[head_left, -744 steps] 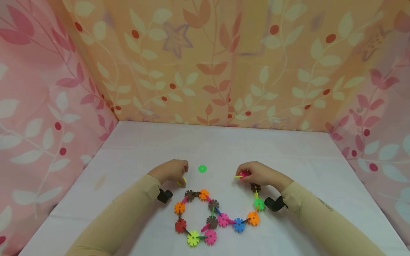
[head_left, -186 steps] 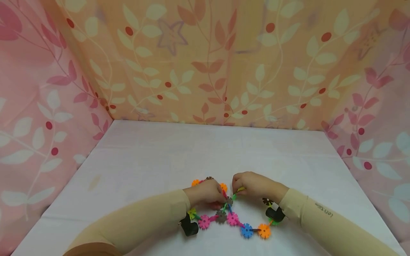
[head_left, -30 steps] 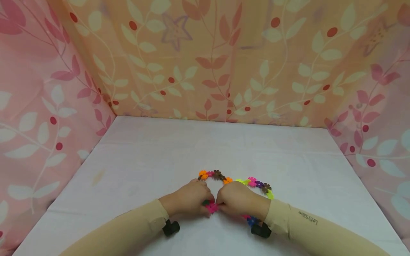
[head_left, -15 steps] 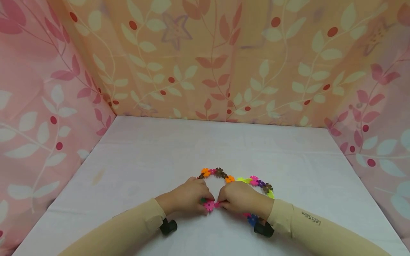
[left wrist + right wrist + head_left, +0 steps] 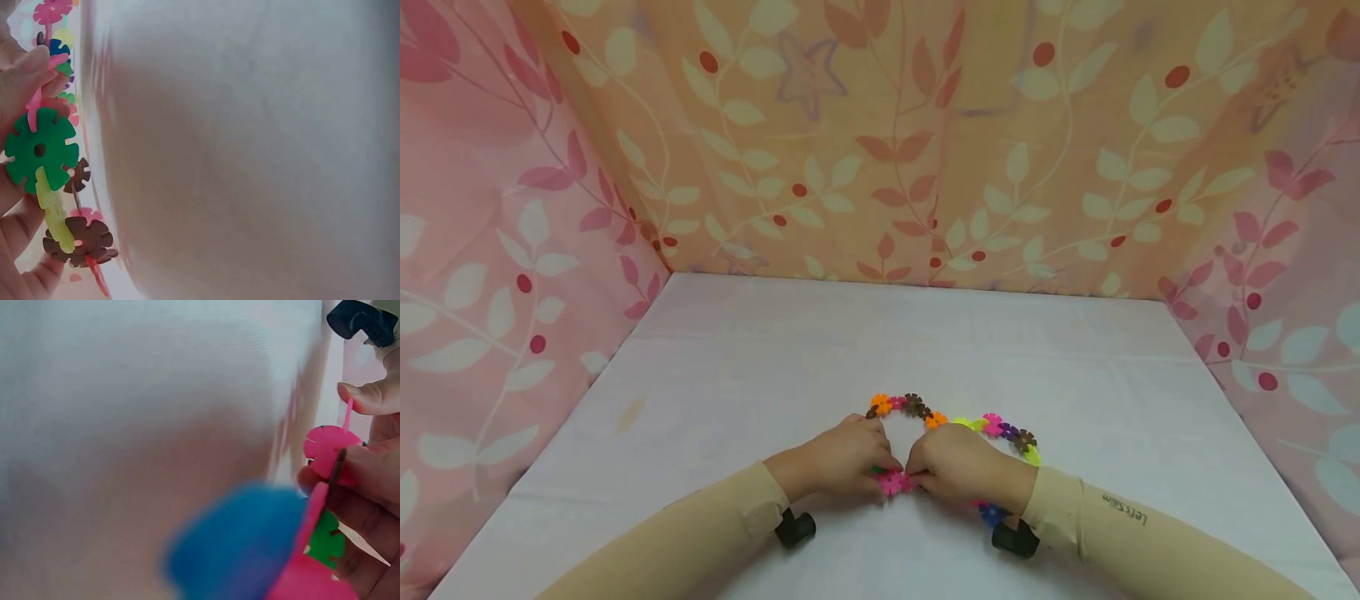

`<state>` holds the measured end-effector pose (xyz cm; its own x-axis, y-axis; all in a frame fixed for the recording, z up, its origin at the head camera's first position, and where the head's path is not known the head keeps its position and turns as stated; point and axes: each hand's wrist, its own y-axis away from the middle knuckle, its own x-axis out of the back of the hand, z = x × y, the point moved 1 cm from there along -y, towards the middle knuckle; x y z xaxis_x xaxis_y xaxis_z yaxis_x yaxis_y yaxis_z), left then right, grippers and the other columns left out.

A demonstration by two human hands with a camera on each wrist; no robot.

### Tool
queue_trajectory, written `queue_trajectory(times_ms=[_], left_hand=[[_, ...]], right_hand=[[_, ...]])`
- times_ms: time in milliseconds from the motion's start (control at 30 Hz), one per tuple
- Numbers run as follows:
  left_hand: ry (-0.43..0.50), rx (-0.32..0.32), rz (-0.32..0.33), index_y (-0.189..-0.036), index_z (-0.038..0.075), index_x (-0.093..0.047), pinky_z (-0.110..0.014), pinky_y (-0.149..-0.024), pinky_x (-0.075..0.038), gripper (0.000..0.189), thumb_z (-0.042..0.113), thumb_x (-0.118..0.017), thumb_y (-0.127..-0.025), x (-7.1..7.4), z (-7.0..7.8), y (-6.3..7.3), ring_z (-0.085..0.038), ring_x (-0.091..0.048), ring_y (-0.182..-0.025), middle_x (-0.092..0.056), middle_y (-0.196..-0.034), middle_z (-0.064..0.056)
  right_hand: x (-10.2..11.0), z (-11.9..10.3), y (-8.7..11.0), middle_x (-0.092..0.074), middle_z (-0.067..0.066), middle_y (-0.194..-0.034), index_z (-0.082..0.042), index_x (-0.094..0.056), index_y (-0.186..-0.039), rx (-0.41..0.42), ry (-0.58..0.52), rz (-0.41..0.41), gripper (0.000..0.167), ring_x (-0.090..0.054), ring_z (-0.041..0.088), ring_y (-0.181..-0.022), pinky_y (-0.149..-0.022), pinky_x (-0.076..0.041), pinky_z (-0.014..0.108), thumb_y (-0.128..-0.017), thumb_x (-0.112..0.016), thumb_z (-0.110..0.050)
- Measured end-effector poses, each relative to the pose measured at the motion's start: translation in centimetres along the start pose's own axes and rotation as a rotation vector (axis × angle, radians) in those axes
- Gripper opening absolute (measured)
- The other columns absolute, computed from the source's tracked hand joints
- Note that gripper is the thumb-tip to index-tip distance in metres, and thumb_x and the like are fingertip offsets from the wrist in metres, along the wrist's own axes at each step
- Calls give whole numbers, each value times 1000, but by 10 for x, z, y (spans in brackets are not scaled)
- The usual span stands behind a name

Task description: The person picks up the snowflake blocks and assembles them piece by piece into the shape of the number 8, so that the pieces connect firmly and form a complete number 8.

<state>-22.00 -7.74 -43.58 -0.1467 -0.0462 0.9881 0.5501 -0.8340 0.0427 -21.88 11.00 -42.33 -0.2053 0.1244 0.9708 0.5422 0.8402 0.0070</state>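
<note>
A chain of colourful notched snowflake discs lies in two loops, with an orange disc (image 5: 882, 405) at the far left and a dark brown disc (image 5: 1026, 441) at the right. My left hand (image 5: 846, 457) pinches a pink disc (image 5: 893, 484) at the near side. Close beside it, my right hand (image 5: 966, 468) grips the chain at the same pink part, fingertips almost meeting the left ones. In the left wrist view a green disc (image 5: 55, 147), a yellow disc (image 5: 53, 215) and a brown disc (image 5: 87, 234) hang along the fingers. A blurred blue disc (image 5: 237, 540) fills the right wrist view's foreground.
The white cloth-covered table (image 5: 737, 358) runs back to an orange floral curtain (image 5: 880, 150), with pink curtains at both sides. Black wrist cameras (image 5: 794, 529) sit under both sleeves. A blue disc (image 5: 991, 515) of the chain lies by the right wrist.
Since the oldest frame, the loose green disc is gone from the far spot and yellow, pink and purple discs join the loops across the top. Over the last second the hands shift only slightly.
</note>
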Motion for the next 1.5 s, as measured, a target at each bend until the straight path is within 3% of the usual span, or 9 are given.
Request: queue_trajectory(times_ms=[133,367,633,933,1200,1300,1367,1500], left_hand=[[34,14,16,-103,30,-69,-29,-81,-36,33,44,-72,-73,1,-1,3,-3,-46,-86,-60,-81,21],[65,-81,59,-96,24,-69,-20,-79,-37,22,33,-71,-77,1,-2,-1,-4,-47,-84,-60,-79,17],[101,-84,31,-94,20,-68,-14,-73,-35,14,21,-69,-80,3,0,-4,-6,-44,-82,-60,-81,13],[3,-66,18,-95,20,-68,-18,-75,-38,19,28,-71,-79,-2,-4,-1,-7,-45,-84,-59,-82,12],[-97,-53,39,-100,25,-68,-22,-81,-38,23,30,-72,-78,0,-17,3,-9,-47,-88,-63,-88,14],[-80,-11,30,-114,22,-63,-24,-89,-40,42,34,-74,-75,2,-18,6,-11,-48,-98,-62,-101,10],[-43,59,17,-124,22,-57,-25,-89,-41,56,36,-75,-73,4,-18,10,-12,-47,-103,-57,-109,7],[105,334,3,-134,20,-45,-26,-79,-47,76,41,-77,-69,11,-18,18,-12,-48,-96,-50,-110,1]], right_hand=[[-1,1,1,-56,-18,-67,-23,-67,-71,-9,-19,7,11,-48,-3,-62,-59,-43,17,-82,-67,-23],[3,2,0,-61,-16,-69,-20,-70,-73,35,15,66,7,-54,0,-66,-63,-45,19,-80,-69,-18],[-1,3,-1,-60,-12,-66,-16,-69,-70,69,-3,137,10,-52,1,-63,-62,-44,18,-76,-67,-7],[-10,-1,-6,-62,-12,-66,-17,-70,-69,-14,1,158,10,-54,3,-62,-59,-45,20,-78,-67,-12],[-5,-9,-20,-57,-14,-64,-18,-68,-69,-107,-37,49,13,-47,1,-58,-55,-41,19,-81,-68,-21],[3,-1,-18,-58,-14,-70,-18,-70,-74,-123,-104,25,11,-51,1,-63,-60,-44,19,-83,-67,-25],[13,13,-13,-62,-10,-76,-16,-71,-81,-153,-116,28,12,-56,5,-71,-67,-48,23,-83,-66,-26],[31,59,6,-65,0,-93,-12,-69,-96,-335,-99,-24,20,-59,19,-89,-83,-47,38,-84,-66,-27]])
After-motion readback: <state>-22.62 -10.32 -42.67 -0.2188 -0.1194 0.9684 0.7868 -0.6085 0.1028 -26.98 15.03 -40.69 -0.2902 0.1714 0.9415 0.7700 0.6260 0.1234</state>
